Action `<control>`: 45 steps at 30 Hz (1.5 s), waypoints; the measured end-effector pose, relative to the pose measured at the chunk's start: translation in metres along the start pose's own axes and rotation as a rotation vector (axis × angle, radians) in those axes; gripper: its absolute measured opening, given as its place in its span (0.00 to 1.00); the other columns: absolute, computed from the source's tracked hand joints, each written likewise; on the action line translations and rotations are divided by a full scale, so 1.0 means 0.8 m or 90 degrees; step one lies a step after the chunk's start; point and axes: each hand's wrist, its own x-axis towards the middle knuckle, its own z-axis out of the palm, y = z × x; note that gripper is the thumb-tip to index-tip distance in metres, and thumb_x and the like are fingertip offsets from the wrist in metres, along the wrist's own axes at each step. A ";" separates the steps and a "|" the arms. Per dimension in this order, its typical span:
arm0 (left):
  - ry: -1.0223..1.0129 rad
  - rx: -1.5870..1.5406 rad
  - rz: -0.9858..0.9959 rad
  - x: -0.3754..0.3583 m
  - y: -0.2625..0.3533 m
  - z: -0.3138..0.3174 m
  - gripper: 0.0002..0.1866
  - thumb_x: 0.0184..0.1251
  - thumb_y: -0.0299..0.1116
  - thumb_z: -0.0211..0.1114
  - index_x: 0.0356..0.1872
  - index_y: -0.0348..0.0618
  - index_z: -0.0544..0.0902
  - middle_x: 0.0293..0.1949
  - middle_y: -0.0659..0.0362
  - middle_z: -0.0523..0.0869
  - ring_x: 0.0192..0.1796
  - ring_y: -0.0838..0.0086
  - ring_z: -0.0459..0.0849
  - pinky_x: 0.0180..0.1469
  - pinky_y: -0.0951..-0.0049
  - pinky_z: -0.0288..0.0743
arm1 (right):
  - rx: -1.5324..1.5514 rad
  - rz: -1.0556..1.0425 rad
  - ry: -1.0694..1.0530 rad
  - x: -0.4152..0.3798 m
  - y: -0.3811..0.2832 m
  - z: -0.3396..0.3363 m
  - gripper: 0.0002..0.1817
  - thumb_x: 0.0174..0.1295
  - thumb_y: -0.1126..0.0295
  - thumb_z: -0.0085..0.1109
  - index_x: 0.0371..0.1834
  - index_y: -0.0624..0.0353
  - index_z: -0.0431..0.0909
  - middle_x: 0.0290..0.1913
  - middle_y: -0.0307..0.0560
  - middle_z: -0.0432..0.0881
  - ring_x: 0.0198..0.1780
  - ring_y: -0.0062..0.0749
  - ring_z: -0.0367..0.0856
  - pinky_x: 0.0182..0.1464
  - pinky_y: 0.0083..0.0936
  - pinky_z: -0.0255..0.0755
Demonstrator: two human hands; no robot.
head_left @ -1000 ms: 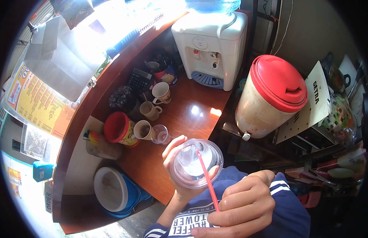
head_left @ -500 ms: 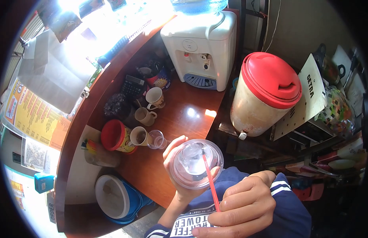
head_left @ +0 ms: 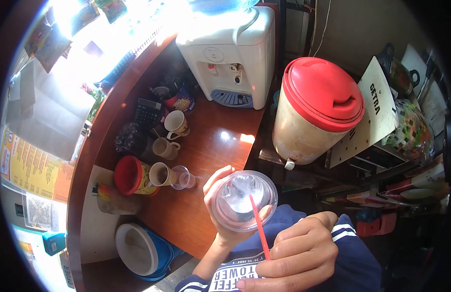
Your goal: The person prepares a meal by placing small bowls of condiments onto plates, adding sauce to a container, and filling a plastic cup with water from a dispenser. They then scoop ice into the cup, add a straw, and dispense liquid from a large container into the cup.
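Note:
My left hand (head_left: 227, 235) is wrapped around a clear plastic cup (head_left: 225, 214), seen from above with its round rim tilted towards me. Something clear and shiny, possibly ice or water, lies inside it. In my right hand (head_left: 303, 253), closed fingers pinch the near end of a red straw (head_left: 260, 228). The straw's far end reaches over the rim into the cup. Beyond my left hand, another clear plastic cup (head_left: 184, 178) stands on the wooden counter (head_left: 215, 141), beside a mug (head_left: 161, 174).
A white water dispenser (head_left: 235, 48) stands at the back. To the right is a large beige container (head_left: 303, 126) with a red lid. More mugs (head_left: 176, 123), a red tub (head_left: 129, 174) and a calculator (head_left: 146, 112) line the counter's left side. A white-lidded blue bucket (head_left: 138, 248) sits lower left.
The view has shifted slightly, so the counter and its things appear further left. Both hands keep their holds on the cup and straw, almost unmoved.

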 end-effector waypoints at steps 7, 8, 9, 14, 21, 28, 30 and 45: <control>-0.018 -0.024 -0.031 0.006 -0.008 0.015 0.48 0.37 0.37 0.84 0.59 0.42 0.62 0.58 0.46 0.67 0.59 0.61 0.73 0.58 0.65 0.74 | -0.010 0.019 -0.006 -0.008 0.018 -0.012 0.15 0.56 0.59 0.68 0.34 0.61 0.84 0.20 0.36 0.75 0.18 0.17 0.69 0.19 0.12 0.60; -0.028 -0.015 -0.035 0.008 -0.009 0.017 0.48 0.36 0.37 0.84 0.59 0.42 0.63 0.58 0.46 0.67 0.59 0.61 0.73 0.58 0.65 0.74 | -0.013 0.021 -0.005 -0.009 0.020 -0.015 0.15 0.56 0.59 0.68 0.34 0.61 0.84 0.20 0.36 0.75 0.18 0.17 0.69 0.19 0.12 0.60; -0.038 -0.008 -0.039 0.009 -0.011 0.019 0.48 0.36 0.37 0.84 0.59 0.42 0.63 0.58 0.46 0.67 0.60 0.61 0.73 0.58 0.64 0.74 | -0.008 0.039 -0.029 -0.008 0.022 -0.021 0.15 0.56 0.59 0.69 0.34 0.61 0.84 0.20 0.36 0.75 0.18 0.17 0.69 0.19 0.13 0.60; -0.053 -0.038 -0.055 0.014 -0.025 0.034 0.47 0.36 0.37 0.84 0.59 0.42 0.64 0.58 0.46 0.68 0.60 0.60 0.72 0.59 0.63 0.73 | -0.008 0.071 -0.039 -0.008 0.037 -0.032 0.15 0.55 0.59 0.69 0.34 0.61 0.84 0.20 0.36 0.75 0.17 0.17 0.69 0.18 0.13 0.60; -0.070 -0.075 -0.079 0.024 -0.044 0.053 0.46 0.36 0.36 0.85 0.59 0.40 0.66 0.58 0.46 0.68 0.61 0.60 0.72 0.60 0.64 0.71 | -0.032 0.102 -0.017 -0.018 0.061 -0.041 0.14 0.55 0.60 0.69 0.34 0.61 0.84 0.20 0.36 0.76 0.17 0.17 0.70 0.18 0.13 0.60; -0.077 -0.124 -0.131 0.034 -0.066 0.070 0.45 0.36 0.35 0.84 0.59 0.40 0.67 0.58 0.46 0.69 0.60 0.60 0.72 0.60 0.64 0.71 | -0.064 0.150 -0.015 -0.034 0.085 -0.049 0.14 0.56 0.60 0.69 0.35 0.61 0.84 0.21 0.36 0.77 0.18 0.19 0.72 0.20 0.12 0.63; -0.090 -0.070 -0.120 0.039 -0.072 0.076 0.46 0.36 0.34 0.84 0.59 0.39 0.66 0.57 0.47 0.70 0.61 0.59 0.72 0.60 0.63 0.71 | -0.056 0.196 -0.064 -0.041 0.089 -0.059 0.12 0.53 0.64 0.69 0.34 0.61 0.85 0.21 0.35 0.76 0.19 0.16 0.72 0.21 0.12 0.64; -0.079 -0.173 -0.187 -0.022 -0.310 0.216 0.30 0.44 0.36 0.79 0.49 0.37 0.76 0.49 0.53 0.78 0.51 0.67 0.78 0.48 0.66 0.75 | -0.389 0.778 -0.265 -0.194 0.087 -0.098 0.33 0.64 0.59 0.58 0.69 0.64 0.62 0.54 0.57 0.75 0.50 0.50 0.81 0.48 0.37 0.79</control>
